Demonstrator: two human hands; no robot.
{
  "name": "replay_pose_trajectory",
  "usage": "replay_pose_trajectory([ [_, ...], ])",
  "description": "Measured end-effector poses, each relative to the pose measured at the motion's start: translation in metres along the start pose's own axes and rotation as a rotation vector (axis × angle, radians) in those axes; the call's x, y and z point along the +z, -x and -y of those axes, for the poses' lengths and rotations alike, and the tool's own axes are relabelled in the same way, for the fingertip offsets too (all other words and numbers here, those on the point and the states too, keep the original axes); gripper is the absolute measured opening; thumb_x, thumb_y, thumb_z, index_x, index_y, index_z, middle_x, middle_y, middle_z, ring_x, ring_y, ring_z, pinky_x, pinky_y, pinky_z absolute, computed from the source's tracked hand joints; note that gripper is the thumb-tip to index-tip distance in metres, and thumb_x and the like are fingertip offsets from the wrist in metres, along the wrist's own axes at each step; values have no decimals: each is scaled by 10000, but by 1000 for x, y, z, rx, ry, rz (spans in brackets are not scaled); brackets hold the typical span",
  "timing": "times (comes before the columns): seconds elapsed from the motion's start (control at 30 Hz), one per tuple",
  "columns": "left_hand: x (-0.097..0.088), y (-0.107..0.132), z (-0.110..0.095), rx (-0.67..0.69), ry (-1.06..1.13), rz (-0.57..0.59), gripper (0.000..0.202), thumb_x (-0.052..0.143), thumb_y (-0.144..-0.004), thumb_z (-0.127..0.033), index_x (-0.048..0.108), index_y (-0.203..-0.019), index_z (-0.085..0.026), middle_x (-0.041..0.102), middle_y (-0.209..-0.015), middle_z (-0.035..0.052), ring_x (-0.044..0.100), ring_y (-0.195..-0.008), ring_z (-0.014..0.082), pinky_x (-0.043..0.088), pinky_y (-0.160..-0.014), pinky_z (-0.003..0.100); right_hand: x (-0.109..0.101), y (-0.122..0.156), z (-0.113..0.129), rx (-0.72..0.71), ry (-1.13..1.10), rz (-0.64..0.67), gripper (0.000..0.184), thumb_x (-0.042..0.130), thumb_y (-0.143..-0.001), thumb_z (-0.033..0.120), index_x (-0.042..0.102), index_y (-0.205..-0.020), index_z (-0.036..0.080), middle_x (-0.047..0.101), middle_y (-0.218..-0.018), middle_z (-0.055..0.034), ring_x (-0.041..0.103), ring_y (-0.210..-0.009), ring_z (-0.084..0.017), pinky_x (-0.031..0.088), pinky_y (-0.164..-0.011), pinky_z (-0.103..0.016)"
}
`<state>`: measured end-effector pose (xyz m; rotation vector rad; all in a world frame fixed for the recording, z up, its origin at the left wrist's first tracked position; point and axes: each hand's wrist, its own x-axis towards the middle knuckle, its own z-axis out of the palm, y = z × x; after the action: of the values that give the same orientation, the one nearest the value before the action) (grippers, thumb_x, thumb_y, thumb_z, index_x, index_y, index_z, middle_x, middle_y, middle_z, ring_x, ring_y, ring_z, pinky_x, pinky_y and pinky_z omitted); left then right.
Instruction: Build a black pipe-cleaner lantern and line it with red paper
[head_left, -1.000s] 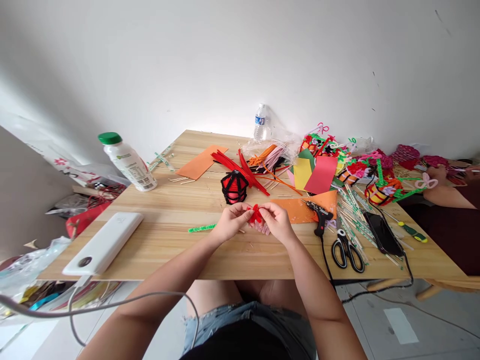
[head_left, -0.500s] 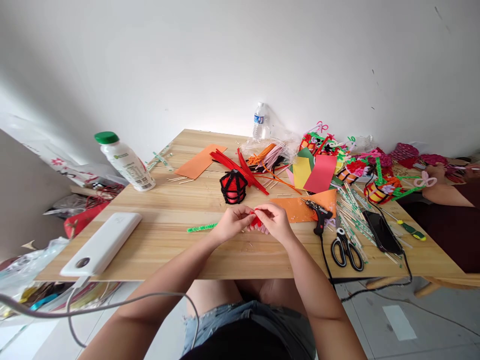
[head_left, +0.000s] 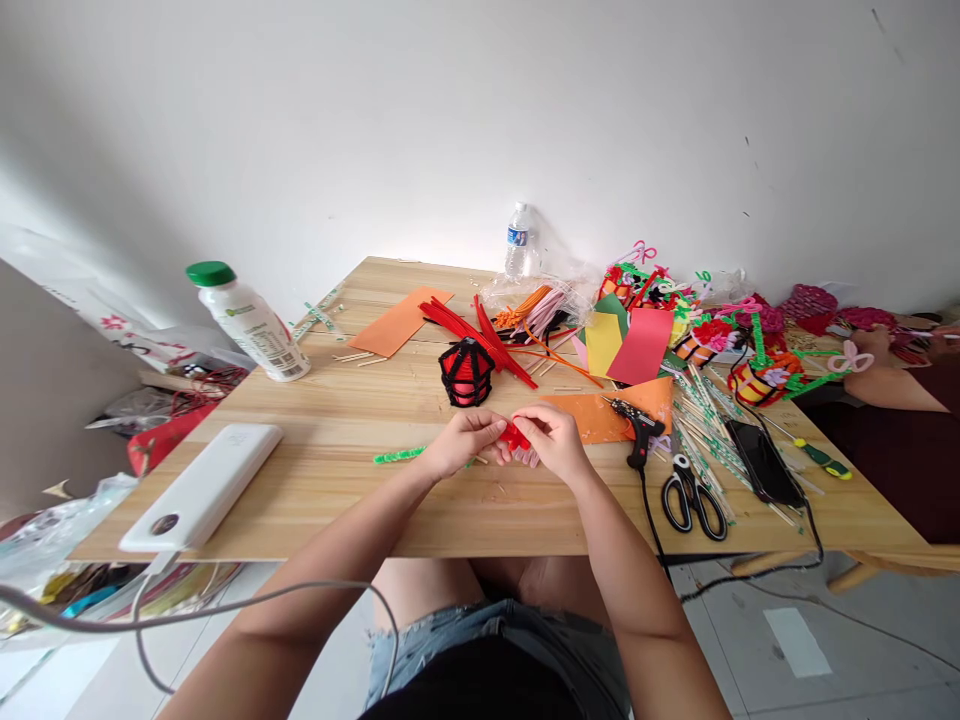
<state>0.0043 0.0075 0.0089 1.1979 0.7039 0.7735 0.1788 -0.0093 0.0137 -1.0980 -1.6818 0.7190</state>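
Note:
Over the near middle of the table, my left hand (head_left: 466, 442) and my right hand (head_left: 553, 438) are closed close together on a small red fuzzy piece (head_left: 514, 436), which looks like bent pipe cleaner. The fingers cover much of it. Beneath the hands lies something pale pink, partly hidden. A green pipe cleaner (head_left: 399, 455) rests just left of my left hand. Beyond the hands stands a small red lantern-like shape with a black frame (head_left: 466, 374). Behind that is a bundle of red pipe cleaners (head_left: 480, 335).
A hot glue gun (head_left: 637, 428), scissors (head_left: 694, 498), a phone (head_left: 763, 464) and wrapped sticks (head_left: 705, 430) lie to the right. At left are a white power bank (head_left: 202, 488) and a bottle (head_left: 251, 325). Another person's arm (head_left: 900, 388) shows at far right.
My fingers have shifted slightly around the red piece, and more of it shows between them. The things on the table have stayed in place.

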Motion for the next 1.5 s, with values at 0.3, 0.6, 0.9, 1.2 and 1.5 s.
replay_pose_trajectory([
  [0.3, 0, 0, 1, 41, -42, -1, 479, 706, -697, -592, 632, -745, -122, 691, -610, 53, 648, -539, 140, 532, -555, 257, -1, 0, -1, -73, 59, -25, 211, 550, -877, 363, 703, -828, 226, 655, -836, -70, 654, -748, -197, 543, -526, -279],
  [0.6, 5, 1, -2, 27, 9, -19, 456, 751, -668, -553, 666, -742, -111, 685, -596, 50, 636, -527, 127, 530, -543, 245, -1, 0, -1, -100, 61, 19, 230, 551, -885, 373, 732, -870, 232, 655, -846, -74, 645, -729, -188, 542, -527, -283],
  [0.9, 3, -2, 11, -129, 141, -157, 451, 863, -527, -432, 684, -781, -105, 711, -639, 68, 648, -504, 127, 484, -495, 207, 5, 1, -9, -149, 88, 40, 228, 537, -892, 336, 736, -871, 225, 637, -844, -69, 582, -590, -133, 516, -506, -268],
  [1.2, 6, -1, 9, -105, 47, -191, 379, 848, -543, -418, 679, -709, -123, 689, -603, 29, 612, -486, 97, 485, -499, 197, 4, 1, -8, -51, 30, 93, 170, 584, -858, 316, 717, -815, 219, 614, -854, -58, 590, -632, -139, 498, -492, -257],
  [1.5, 4, 2, 6, -48, -28, -157, 375, 835, -558, -427, 657, -691, -124, 653, -563, 10, 592, -498, 94, 495, -509, 203, 6, 1, -4, 54, -72, 144, 228, 607, -846, 410, 718, -842, 210, 615, -885, -50, 530, -495, -89, 471, -446, -257],
])
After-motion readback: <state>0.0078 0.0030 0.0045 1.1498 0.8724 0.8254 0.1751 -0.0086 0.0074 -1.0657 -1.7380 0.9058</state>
